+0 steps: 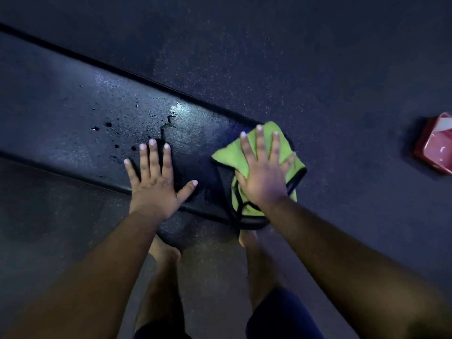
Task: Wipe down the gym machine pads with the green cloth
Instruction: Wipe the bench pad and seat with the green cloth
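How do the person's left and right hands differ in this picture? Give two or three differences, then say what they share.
1. The left hand lies on the bare pad; the right hand lies on the green cloth.
2. The left hand is on the pad's near edge, beside the droplets; the right hand is at the pad's end.
3. The left thumb sticks out sideways; the right thumb is mostly hidden against the cloth.

Shared: both are flat, palm down, fingers straight.

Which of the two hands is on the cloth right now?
The right hand, fingers spread flat on the green cloth at the pad's end. The left hand presses bare on the pad beside it, clear of the cloth.
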